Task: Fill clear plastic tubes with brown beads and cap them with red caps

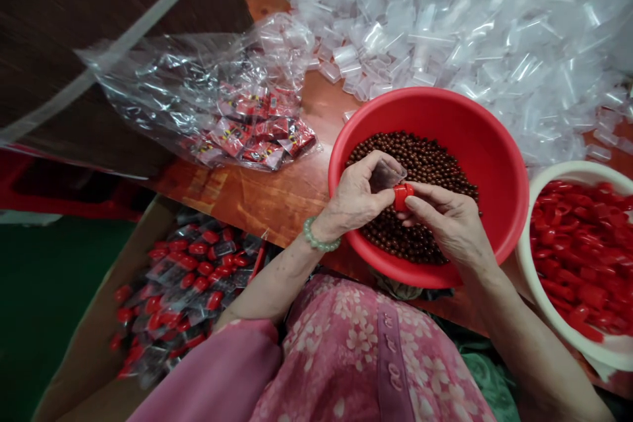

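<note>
Over a red basin (499, 145) of small brown beads (420, 158), my two hands meet. My left hand (361, 194), with a green bead bracelet at the wrist, grips a clear plastic container (386, 175). The fingers of my right hand (445, 217) close round a red cap (403, 197) at the container's near end. The cap touches the container and the left thumb; whether it is fully seated I cannot tell.
Clear plastic tubes (420, 33) are heaped at the back. A white basin (537, 211) of red caps stands right. Left are a clear bag (267, 125) of red packets and, lower, a cardboard box (106, 303) of red-capped containers.
</note>
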`<state>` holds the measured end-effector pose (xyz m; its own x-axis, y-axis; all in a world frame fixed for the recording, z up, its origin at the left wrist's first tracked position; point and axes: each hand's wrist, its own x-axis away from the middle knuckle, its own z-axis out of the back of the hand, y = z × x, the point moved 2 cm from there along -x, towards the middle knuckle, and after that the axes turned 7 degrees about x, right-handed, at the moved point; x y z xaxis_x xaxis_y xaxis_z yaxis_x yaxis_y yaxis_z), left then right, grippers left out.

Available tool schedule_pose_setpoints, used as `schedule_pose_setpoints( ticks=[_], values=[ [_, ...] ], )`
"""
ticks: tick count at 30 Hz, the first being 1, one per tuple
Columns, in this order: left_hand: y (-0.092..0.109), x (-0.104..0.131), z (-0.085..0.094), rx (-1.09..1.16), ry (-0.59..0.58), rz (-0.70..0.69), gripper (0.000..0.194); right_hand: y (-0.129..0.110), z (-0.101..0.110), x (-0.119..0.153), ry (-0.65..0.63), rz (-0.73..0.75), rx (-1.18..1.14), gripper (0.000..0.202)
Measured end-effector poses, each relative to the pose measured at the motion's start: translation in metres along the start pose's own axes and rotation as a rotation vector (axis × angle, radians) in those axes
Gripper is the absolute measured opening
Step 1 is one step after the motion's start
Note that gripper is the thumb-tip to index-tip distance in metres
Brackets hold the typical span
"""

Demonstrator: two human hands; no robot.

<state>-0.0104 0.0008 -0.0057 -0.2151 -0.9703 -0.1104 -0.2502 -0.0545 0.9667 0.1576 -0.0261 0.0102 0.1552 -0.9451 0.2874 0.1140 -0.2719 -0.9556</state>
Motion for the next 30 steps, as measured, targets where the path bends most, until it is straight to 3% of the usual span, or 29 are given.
schedule_pose_setpoints(
  ticks=[8, 12, 18, 24, 30],
  values=[
    [0.001, -0.001, 0.002, -0.028, 0.021, -0.015, 0.022, -0.004, -0.006, 0.007, 0.075, 0.224, 0.274, 0.035],
    [0.0, 0.0, 0.0, 0.006, -0.05, -0.022, 0.021, -0.007, 0.005, 0.002, 0.092, 0.286, 0.317, 0.027],
    [-0.001, 0.001, -0.002, -0.033, -0.104, 0.026, 0.023, -0.025, 0.022, 0.002, 0.279, 0.373, 0.292, 0.031],
    [0.002, 0.004, -0.003, -0.104, -0.134, 0.059, 0.017, -0.032, 0.007, 0.003, 0.259, 0.568, 0.515, 0.037],
    [0.004, 0.004, -0.002, -0.173, -0.141, 0.074, 0.018, -0.033, 0.007, 0.002, 0.17, 0.723, 0.726, 0.038]
  ],
)
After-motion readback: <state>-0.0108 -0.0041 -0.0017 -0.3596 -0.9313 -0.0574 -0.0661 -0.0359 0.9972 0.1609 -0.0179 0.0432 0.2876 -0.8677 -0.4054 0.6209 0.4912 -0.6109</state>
